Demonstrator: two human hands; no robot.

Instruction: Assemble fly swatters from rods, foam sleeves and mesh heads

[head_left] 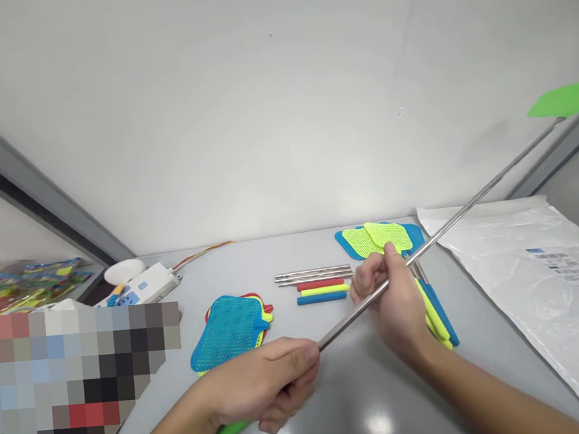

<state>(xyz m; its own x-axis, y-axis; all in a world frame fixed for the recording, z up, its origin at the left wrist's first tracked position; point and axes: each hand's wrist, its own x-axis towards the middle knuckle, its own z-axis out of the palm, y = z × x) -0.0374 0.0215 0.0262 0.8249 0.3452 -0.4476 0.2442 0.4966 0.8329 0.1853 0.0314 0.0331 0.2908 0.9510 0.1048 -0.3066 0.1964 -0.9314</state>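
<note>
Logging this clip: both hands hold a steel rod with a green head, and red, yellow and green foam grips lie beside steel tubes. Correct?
No: in the head view, the third foam grip is blue, not green. The left hand and right hand hold the steel rod with its green head; red grip and yellow grip lie beside the steel tubes.

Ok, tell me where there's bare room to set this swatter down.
Grey tabletop shows between the power strip and steel rods, and between the left hand and plastic sheet. Crowded: beneath the right hand, among swatters.
</note>
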